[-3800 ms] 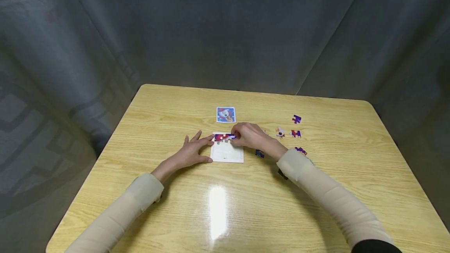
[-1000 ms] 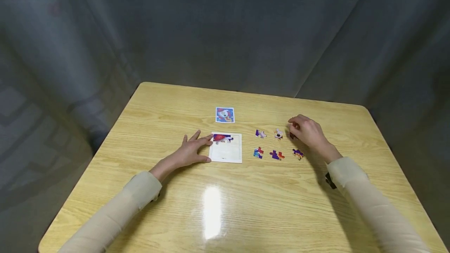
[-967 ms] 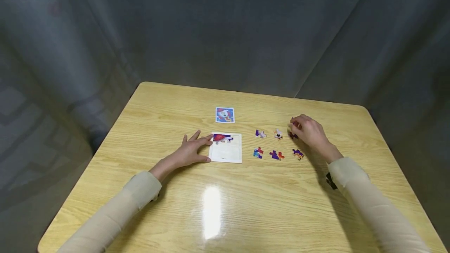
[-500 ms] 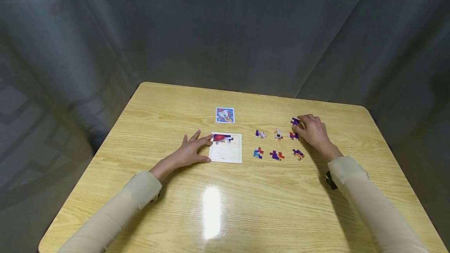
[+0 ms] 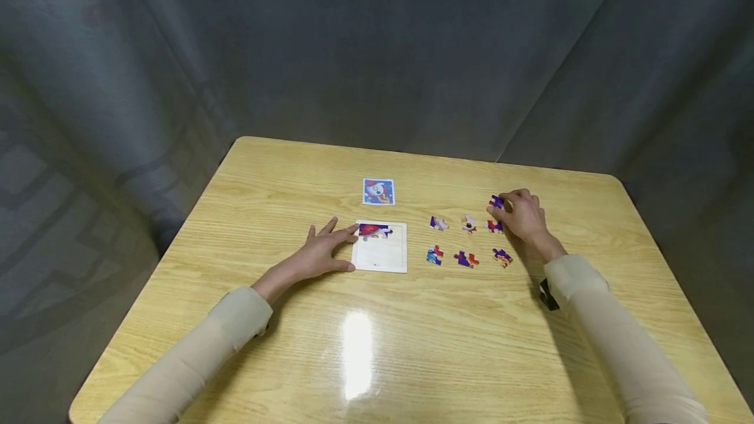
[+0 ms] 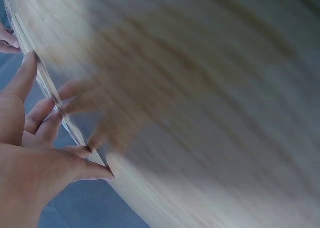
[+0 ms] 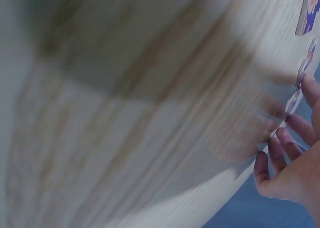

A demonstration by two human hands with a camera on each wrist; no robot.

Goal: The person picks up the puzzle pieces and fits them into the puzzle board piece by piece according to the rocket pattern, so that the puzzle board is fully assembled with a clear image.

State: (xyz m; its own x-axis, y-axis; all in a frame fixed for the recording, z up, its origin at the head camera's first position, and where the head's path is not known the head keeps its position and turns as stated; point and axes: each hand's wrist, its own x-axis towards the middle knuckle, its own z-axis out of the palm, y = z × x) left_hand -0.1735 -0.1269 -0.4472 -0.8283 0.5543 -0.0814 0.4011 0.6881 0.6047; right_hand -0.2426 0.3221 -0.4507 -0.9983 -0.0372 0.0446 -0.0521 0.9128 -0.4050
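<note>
- The left hand (image 5: 318,255), fingers straight and spread, touches the puzzle tray (image 5: 379,264) at its left edge, gripping nothing, presumably to steady it.
- The right hand (image 5: 526,218) has thumb and index finger at a purple jigsaw piece (image 5: 496,201), tray's right; whether they pinch it, I can't tell.
- Bare tabletop (image 5: 471,339) separates tray and loose pieces (image 5: 434,254); its far edge lies well beyond.

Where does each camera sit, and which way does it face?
Head: worn on the head, facing forward and down at the table, board and puzzle pieces; left hand, right hand and sleeves show.
Left wrist: on that wrist, facing table and board; left hand shows, part of right.
Right wrist: on that wrist, facing table and puzzle pieces; right hand shows.
Head and right wrist share the right hand.
</note>
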